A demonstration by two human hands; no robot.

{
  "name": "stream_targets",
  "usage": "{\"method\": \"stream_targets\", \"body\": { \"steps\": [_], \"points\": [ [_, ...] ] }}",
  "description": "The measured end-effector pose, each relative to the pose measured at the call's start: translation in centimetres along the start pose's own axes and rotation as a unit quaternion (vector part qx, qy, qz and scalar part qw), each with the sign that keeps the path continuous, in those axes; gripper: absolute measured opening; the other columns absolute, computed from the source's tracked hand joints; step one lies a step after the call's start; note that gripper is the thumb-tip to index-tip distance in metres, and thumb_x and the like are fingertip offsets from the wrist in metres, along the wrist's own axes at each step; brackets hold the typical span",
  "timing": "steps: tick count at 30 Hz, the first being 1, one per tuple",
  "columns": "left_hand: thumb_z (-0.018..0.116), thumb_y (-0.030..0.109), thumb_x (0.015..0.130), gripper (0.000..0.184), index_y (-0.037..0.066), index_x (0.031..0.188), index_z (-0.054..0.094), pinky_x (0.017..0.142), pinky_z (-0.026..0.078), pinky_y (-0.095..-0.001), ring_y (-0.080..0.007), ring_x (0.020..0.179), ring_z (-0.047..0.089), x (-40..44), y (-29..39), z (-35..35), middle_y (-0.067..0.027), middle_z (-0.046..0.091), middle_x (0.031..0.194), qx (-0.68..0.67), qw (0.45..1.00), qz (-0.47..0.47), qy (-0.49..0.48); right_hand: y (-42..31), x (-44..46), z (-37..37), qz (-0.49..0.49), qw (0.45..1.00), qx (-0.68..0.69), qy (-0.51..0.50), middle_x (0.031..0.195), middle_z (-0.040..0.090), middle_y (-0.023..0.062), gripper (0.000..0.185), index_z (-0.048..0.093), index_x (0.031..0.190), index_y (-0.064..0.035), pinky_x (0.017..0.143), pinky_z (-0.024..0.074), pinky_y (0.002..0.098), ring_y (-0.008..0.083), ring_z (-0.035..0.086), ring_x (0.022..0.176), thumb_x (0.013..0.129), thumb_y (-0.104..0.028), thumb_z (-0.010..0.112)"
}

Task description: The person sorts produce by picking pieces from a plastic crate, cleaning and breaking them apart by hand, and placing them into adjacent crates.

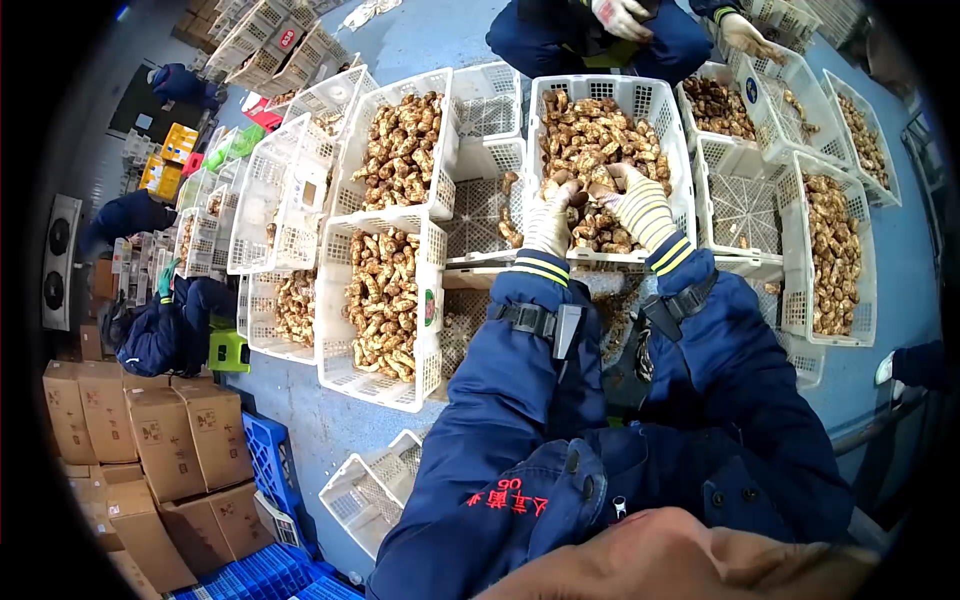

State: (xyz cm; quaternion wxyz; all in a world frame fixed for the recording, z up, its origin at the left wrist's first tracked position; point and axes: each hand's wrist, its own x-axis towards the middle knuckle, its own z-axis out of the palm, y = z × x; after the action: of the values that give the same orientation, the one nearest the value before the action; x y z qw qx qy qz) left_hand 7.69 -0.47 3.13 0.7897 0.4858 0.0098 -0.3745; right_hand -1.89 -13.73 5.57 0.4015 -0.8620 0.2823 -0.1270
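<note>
Left hand (548, 218), centre of frame: fingers bent, tips drawn in near the thumb, among mushrooms (600, 130); cannot tell whether a stem or cap is gripped. Right hand (643, 205), just beside it: fingers curled forward, partly open; the grip at the tips is likewise hidden. Both wear pale gloves, the right plainly striped.

The mushrooms under both hands, brown-capped with pale stems, lie heaped in a white crate (681, 190), upper centre. Navy sleeves (500, 345) run up from the bottom of the frame, yellow bands at the cuffs, 1 dark strap across each.

Left of centre: 2 mushroom-filled crates, the upper-left crate (345, 190) and the lower-left crate (333, 350). Between these and the centre crate, a shallower-looking crate (470, 225) with a few loose mushrooms. Right edge: a tall crate (795, 300), well filled.

Top of frame: a co-worker's 2 gloved hands (622, 15). Lower left: stacked cartons (165, 440) beside a blue pallet (268, 455).
</note>
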Motion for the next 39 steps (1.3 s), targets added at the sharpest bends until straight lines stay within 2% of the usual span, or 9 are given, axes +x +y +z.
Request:
{"method": "stream_targets", "body": {
  "steps": [12, 14, 16, 18, 24, 27, 30, 35, 39],
  "points": [
    [0.071, 0.023, 0.084, 0.045, 0.005, 0.119, 0.051, 0.081, 0.054, -0.0347, -0.0204, 0.099, 0.060, 1.0, -0.8, -0.1, -0.0086, 0.061, 0.106, -0.136, 0.987, 0.014, -0.078, 0.8, -0.3, -0.6, -0.031, 0.999, -0.042, 0.001, 0.110, 0.066, 0.0156, 0.057, 0.056, 0.123, -0.0051, 0.085, 0.0499, 0.0330, 0.0285, 0.063, 0.099, 0.080, -0.038, 0.073],
    [0.065, 0.040, 0.087, 0.041, 0.007, 0.109, 0.054, 0.080, 0.053, -0.0385, -0.0230, 0.093, 0.059, -0.2, 0.0, 1.0, -0.0092, 0.061, 0.103, -0.181, 0.975, -0.004, -0.127, 3.2, -0.2, -0.6, -0.013, 0.986, 0.167, -0.008, 0.106, 0.065, 0.0135, 0.050, 0.055, 0.120, -0.0007, 0.083, 0.0515, 0.0304, 0.0225, 0.063, 0.095, 0.086, -0.036, 0.066],
    [0.049, 0.052, 0.092, 0.048, 0.007, 0.107, 0.054, 0.081, 0.051, -0.0424, -0.0252, 0.091, 0.057, -0.4, 0.3, 1.7, -0.0091, 0.059, 0.102, -0.242, 0.959, -0.064, -0.133, 3.7, -1.2, -4.0, 0.085, 0.891, 0.439, -0.076, 0.102, 0.066, 0.0128, 0.040, 0.059, 0.114, -0.0011, 0.073, 0.0538, 0.0324, 0.0220, 0.066, 0.084, 0.089, -0.032, 0.063],
    [0.032, 0.061, 0.094, 0.060, 0.007, 0.107, 0.054, 0.086, 0.047, -0.0473, -0.0286, 0.096, 0.055, -0.3, 0.4, 1.6, -0.0101, 0.059, 0.104, -0.262, 0.943, -0.099, -0.181, 3.1, -2.0, -7.4, 0.120, 0.891, 0.437, 0.019, 0.089, 0.064, 0.0064, 0.039, 0.058, 0.106, -0.0038, 0.067, 0.0528, 0.0287, 0.0163, 0.062, 0.072, 0.086, -0.036, 0.066],
    [0.043, 0.054, 0.093, 0.050, 0.010, 0.112, 0.054, 0.091, 0.046, -0.0519, -0.0315, 0.106, 0.057, -1.6, 0.9, 2.5, -0.0130, 0.060, 0.110, -0.229, 0.946, -0.137, -0.186, 13.0, -1.9, -16.3, 0.037, 0.629, 0.689, 0.357, 0.098, 0.061, 0.0069, 0.042, 0.058, 0.106, -0.0065, 0.088, 0.0483, 0.0381, 0.0195, 0.057, 0.098, 0.083, -0.041, 0.066],
    [0.067, 0.015, 0.083, 0.041, 0.009, 0.120, 0.051, 0.083, 0.054, -0.0421, -0.0292, 0.103, 0.060, -3.0, 0.6, 3.5, -0.0109, 0.060, 0.109, -0.103, 0.972, -0.058, -0.204, 11.6, -2.9, -15.0, 0.081, 0.743, 0.600, 0.286, 0.096, 0.061, 0.0071, 0.043, 0.058, 0.110, -0.0057, 0.084, 0.0498, 0.0341, 0.0183, 0.058, 0.097, 0.084, -0.039, 0.066],
    [0.070, 0.014, 0.081, 0.054, 0.006, 0.130, 0.047, 0.080, 0.054, -0.0315, -0.0240, 0.100, 0.061, -1.7, -1.9, 3.6, -0.0092, 0.059, 0.105, 0.068, 0.978, -0.005, -0.198, 6.3, -3.6, -10.9, 0.092, 0.885, 0.456, 0.025, 0.105, 0.061, 0.0138, 0.062, 0.045, 0.130, 0.0014, 0.086, 0.0489, 0.0385, 0.0252, 0.060, 0.086, 0.089, -0.043, 0.059],
    [0.072, 0.017, 0.072, 0.066, -0.001, 0.130, 0.048, 0.104, 0.039, -0.0357, -0.0341, 0.124, 0.047, -2.5, -2.7, 5.2, -0.0231, 0.048, 0.132, 0.638, 0.703, 0.257, -0.184, 5.7, -3.6, -3.8, -0.018, 0.980, 0.165, -0.109, 0.105, 0.065, 0.0127, 0.062, 0.054, 0.125, -0.0030, 0.071, 0.0519, 0.0341, 0.0202, 0.065, 0.091, 0.087, -0.052, 0.058],
    [0.077, 0.021, 0.068, 0.077, -0.002, 0.133, 0.043, 0.103, 0.040, -0.0351, -0.0321, 0.125, 0.046, -2.0, -3.1, 4.2, -0.0231, 0.046, 0.134, 0.635, 0.704, 0.247, -0.202, 4.1, -3.9, -5.6, 0.070, 0.968, 0.202, -0.131, 0.101, 0.066, 0.0152, 0.056, 0.061, 0.115, -0.0009, 0.068, 0.0534, 0.0321, 0.0195, 0.065, 0.087, 0.085, -0.048, 0.063]
  ]
}}
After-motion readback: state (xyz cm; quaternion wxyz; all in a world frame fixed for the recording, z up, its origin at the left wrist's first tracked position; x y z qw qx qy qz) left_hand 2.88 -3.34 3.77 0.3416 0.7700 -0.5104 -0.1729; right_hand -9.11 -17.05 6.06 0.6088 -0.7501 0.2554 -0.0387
